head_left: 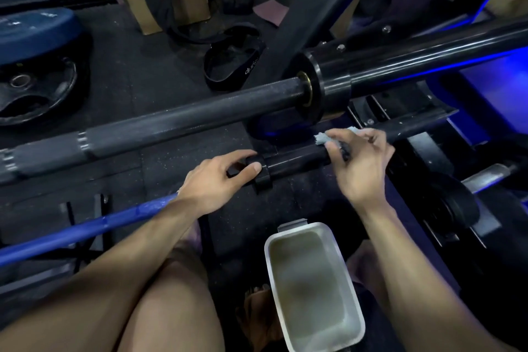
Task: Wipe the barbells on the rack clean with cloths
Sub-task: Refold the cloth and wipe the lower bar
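Left hand (221, 177) grip wraps blue barbell (297, 158) collar; right hand (361, 161) grip pinches cloth (323, 138) atop sleeve.

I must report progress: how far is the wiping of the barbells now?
Nothing looks finished yet. In hand: the right hand rubs a pale cloth on the black sleeve of the lower barbell, while the left hand grips its collar. Left: the upper barbell's shaft looks chalk-dusted, and the blue bar shows white smears.

Metal tub (314, 286) (murky water), weight plates (37, 66).
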Demonstrator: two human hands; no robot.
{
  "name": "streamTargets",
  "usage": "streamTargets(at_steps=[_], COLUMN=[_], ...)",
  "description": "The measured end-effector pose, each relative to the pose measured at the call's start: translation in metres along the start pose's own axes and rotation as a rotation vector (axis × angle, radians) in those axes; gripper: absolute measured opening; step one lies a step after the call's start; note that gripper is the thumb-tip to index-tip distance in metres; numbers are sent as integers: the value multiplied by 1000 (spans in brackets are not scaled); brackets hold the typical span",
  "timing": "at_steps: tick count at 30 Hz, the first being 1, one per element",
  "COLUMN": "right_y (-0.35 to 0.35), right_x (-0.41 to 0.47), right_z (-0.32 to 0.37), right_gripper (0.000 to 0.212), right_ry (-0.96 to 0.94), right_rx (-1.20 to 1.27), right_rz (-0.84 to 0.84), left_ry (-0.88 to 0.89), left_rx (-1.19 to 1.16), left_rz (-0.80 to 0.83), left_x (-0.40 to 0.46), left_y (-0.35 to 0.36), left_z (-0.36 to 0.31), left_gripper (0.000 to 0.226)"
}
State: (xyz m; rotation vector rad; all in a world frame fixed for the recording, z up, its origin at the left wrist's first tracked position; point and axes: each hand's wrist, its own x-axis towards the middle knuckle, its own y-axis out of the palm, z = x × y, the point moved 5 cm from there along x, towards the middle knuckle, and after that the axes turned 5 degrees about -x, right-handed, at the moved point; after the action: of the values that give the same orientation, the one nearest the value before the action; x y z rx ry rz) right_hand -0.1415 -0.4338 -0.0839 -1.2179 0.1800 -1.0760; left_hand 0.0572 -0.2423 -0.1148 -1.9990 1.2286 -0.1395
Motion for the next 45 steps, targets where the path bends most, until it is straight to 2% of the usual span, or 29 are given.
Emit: streamTargets(at_steps=[1,2,4,6,7,9,10,11,12,13,14,16,17,18,21,22,23,25,26,28,31,32,34,37,38,40,41,43,45], right_y=[3,5,20,38,42,38,33,33,31,31,31,39,42,43,45,48,49,37,33,44,62,62,60,41,40,49,55,57,58], right_x=[-1,-4,-25,-56,-62,-52,-38,-22,-8,0,3,-10,-22,-34,-39,-23,-4,26,31,9,-29,-26,-5,35,35,8,-9,-19,-2], right_z=[6,17,54,81,85,75,60,38,19,4,-2,19,41,61,79,63,38,-11,-13,25,75,73,40,-8,4,54,74,86,64], right_gripper=[12,15,17,31,36,39,39,40,41,43,45,35,24,26,47,51,56,62,56,40,49,47,41,40,38,29,31,40,37], right_ry=[-42,-69,-154,-335,-405,-497,-457,-400,-286,-102,-9,82,14,-162,-507,-516,-426,-83,21,-146,-424,-478,-437,-55,-58,-297,-400,-450,-436], right_rx=[82,256,462,301,259,254,312,241,126,102,50,185,320,371,79,-64,-174,-254,-288,-350,-110,-142,-380,-500,-480,-409,-281,-127,-251], right_rz=[-12,-11,130,331,370,324,285,220,213,246,209,244,230,156,300,380,417,367,366,375,380,410,486,485,472,442,388,337,289], left_ry=[1,3,6,8,6,-10,-11,-10,-8,2,7,11,20,34,46,40,29,22,22,17,31,30,22,16,20,32,40,62,81], left_rx=[0,2,13,27,33,35,33,27,16,1,-14,-31,-33,-27,-3,5,7,17,28,79,154,161,156,139,132,105,89,55,17], left_rz=[0,2,7,-1,-6,-13,-17,-18,-12,-9,-8,-5,-12,-21,-31,-32,-30,-18,-10,0,-10,-13,-14,-1,3,5,-3,-16,0], left_x=[0,1,2,1,0,0,0,0,-1,-1,-1,-2,-2,-3,-5,-5,-5,-4,-4,-2,-1,-1,-1,-2,-1,-1,-1,-2,-1], left_y=[0,1,2,1,1,0,0,-1,-1,-2,-2,-3,-3,-3,-3,-3,-4,-3,-3,-2,2,3,4,3,3,2,1,-1,-1], left_z=[1,1,1,0,-1,0,-1,0,-1,-1,-2,-4,-4,-5,-4,-4,-3,-4,-4,-5,-4,-5,-4,-4,-5,-6,-5,-2,1], left_gripper=[52,52,53,57,57,54,54,53,53,53,53,52,52,54,68,72,75,80,83,89,92,92,93,92,91,87,84,79,78])
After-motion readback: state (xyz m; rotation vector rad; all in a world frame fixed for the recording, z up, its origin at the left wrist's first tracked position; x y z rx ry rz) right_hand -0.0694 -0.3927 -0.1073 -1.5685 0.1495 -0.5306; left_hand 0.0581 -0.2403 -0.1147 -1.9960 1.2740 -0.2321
